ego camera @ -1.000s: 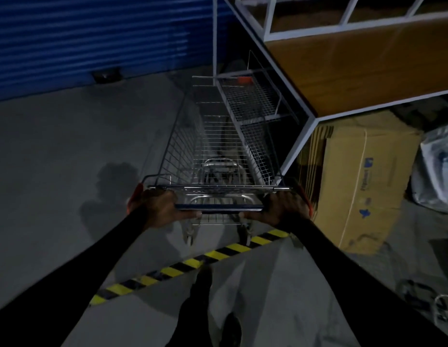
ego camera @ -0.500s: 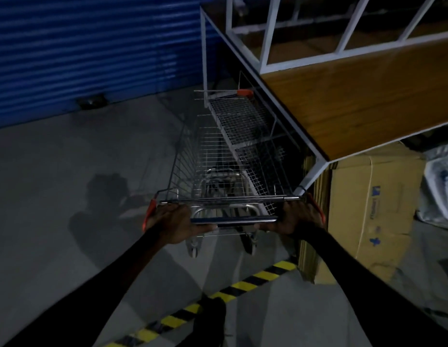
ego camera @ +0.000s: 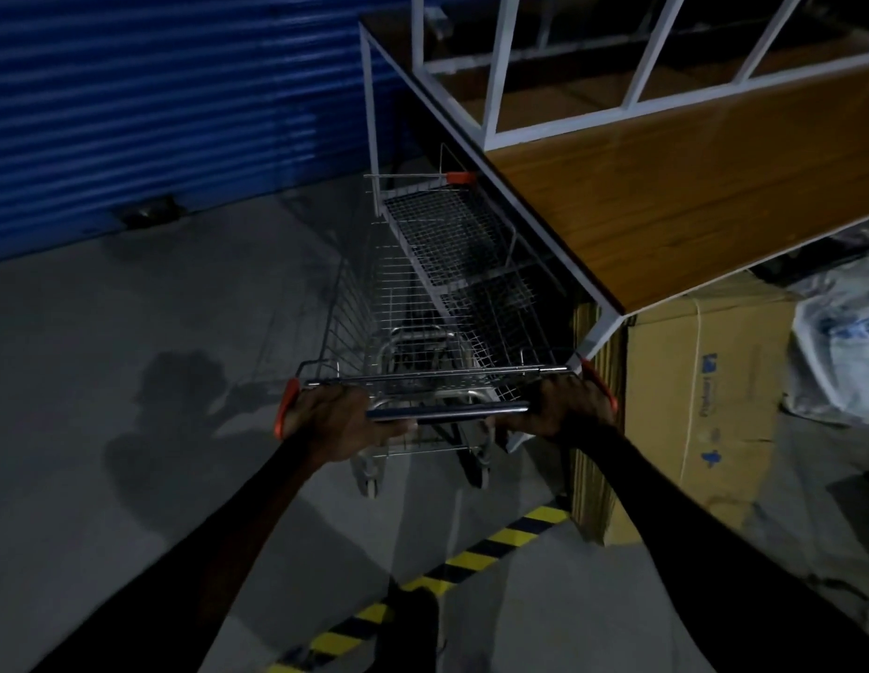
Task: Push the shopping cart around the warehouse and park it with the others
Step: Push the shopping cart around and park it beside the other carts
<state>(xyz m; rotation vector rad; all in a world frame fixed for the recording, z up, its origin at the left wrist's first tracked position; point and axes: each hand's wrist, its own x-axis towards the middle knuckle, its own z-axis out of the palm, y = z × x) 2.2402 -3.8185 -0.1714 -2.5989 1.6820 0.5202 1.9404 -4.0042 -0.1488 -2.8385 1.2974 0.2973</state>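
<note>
The wire shopping cart (ego camera: 374, 303) stands straight ahead of me on the concrete floor, its basket empty. My left hand (ego camera: 337, 420) grips the left end of the cart's handle bar (ego camera: 451, 409), beside an orange end cap. My right hand (ego camera: 568, 405) grips the right end. Ahead of the basket, another cart (ego camera: 437, 225) with an orange handle cap sits nested against mine, partly under the wooden counter.
A wooden counter with a white metal frame (ego camera: 665, 187) overhangs the cart's right side. A large cardboard box (ego camera: 704, 405) sits on the floor at right, a plastic-wrapped bundle (ego camera: 845, 342) beyond it. A blue roller shutter (ego camera: 155, 99) closes the far wall. Yellow-black floor tape (ego camera: 471, 561) runs behind the wheels.
The cart has rolled forward past the yellow-black tape, its front drawing closer to the other cart under the counter. Both hands stay on the handle.
</note>
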